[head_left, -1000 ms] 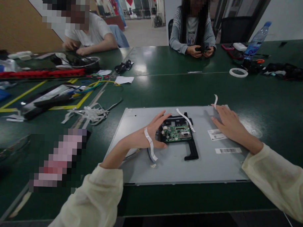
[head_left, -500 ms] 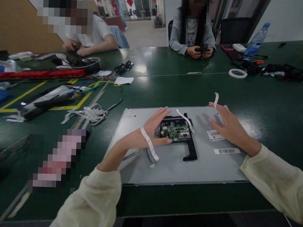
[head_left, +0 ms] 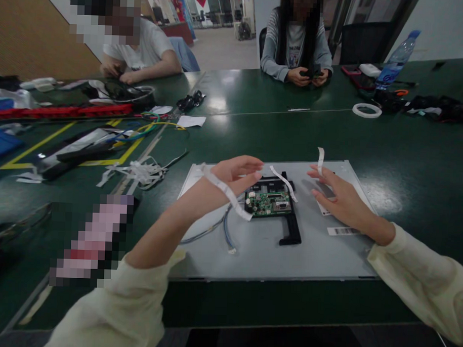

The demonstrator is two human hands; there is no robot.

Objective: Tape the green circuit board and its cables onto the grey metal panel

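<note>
A flat grey panel (head_left: 259,260) lies on the table before me, the back of a screen by its look. A green circuit board (head_left: 268,202) in a black bracket (head_left: 293,231) sits at its middle, with a white strip (head_left: 284,183) lying across it. My left hand (head_left: 237,179) hovers left of the board, fingers stretched out; another white strip (head_left: 226,193) clings to its wrist. A loose cable (head_left: 226,229) shows below. Over the panel's right side, my right hand (head_left: 337,195) is open, thumb apart, with a short white strip (head_left: 320,160) standing at its fingertips.
A phone (head_left: 96,237) and a heap of white strips (head_left: 140,173) lie to the left. Beyond the panel are a roll of tape (head_left: 366,111) and a water bottle (head_left: 398,60). Two people sit across the table. Tools and wires crowd the far left.
My left hand has lifted and turned away from the board, uncovering more of the cable. My right hand has shifted slightly left and down with its strip.
</note>
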